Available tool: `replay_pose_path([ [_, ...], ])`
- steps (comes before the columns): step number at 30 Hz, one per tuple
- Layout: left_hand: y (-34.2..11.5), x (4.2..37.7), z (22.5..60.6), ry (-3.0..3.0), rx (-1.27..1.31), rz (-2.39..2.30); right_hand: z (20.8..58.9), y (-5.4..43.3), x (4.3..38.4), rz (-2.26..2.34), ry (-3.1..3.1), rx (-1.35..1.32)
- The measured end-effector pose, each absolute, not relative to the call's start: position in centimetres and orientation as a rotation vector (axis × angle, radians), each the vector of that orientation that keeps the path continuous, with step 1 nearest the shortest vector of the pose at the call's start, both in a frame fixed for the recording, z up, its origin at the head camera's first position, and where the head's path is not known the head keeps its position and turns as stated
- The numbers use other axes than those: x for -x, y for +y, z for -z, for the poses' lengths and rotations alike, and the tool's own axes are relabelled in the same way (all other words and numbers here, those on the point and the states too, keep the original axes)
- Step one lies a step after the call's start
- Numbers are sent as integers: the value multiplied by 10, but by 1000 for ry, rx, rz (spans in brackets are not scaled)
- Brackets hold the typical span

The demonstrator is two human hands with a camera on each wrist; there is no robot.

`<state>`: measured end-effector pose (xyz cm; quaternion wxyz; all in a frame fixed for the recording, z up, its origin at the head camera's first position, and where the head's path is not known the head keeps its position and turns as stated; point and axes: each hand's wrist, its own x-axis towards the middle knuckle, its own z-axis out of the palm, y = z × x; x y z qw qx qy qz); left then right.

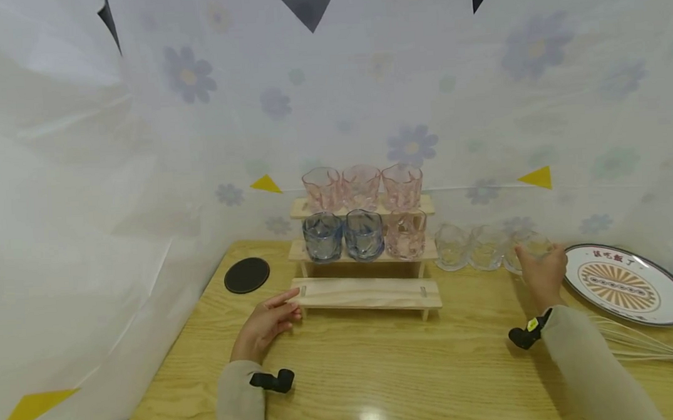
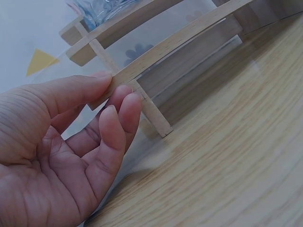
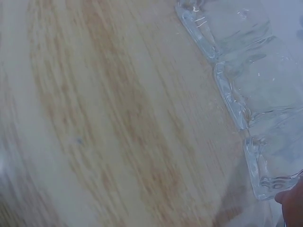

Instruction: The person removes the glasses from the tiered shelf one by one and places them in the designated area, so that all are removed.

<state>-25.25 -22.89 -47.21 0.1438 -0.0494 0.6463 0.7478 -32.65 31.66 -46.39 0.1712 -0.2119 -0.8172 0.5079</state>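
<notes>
Left hand [image 1: 265,324]: pinches with its fingers the left end of the lowest wooden tier [image 1: 368,293], thumb above, probably for keeping it steady.
Right hand [image 1: 544,277]: grips with clamped fingers the rightmost clear glass [image 1: 532,241], thumb and fingertips on opposite sides, perhaps for a safe hold on slippery walls.
Clear glasses [image 1: 486,248]: stand in one row on the table [image 1: 365,359], right of the tiers; transparent, wavy, thick at the base.
Upper tiers [image 1: 431,250]: carry pink glasses [image 1: 360,187] and two blue glasses [image 1: 364,237], set side by side, likely for fitting three on each plank.
Tier material: pale wood, flat, with visible grain.
</notes>
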Motion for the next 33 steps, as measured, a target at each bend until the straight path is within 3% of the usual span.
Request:
replay_pose_path([
  [18, -228, 255, 476, 1861, 105, -2144, 462, 319, 316, -1305, -2340, 474],
  [33, -230, 252, 474, 1850, 125, -2165, 433, 303, 312, -1268, -2322, 289],
])
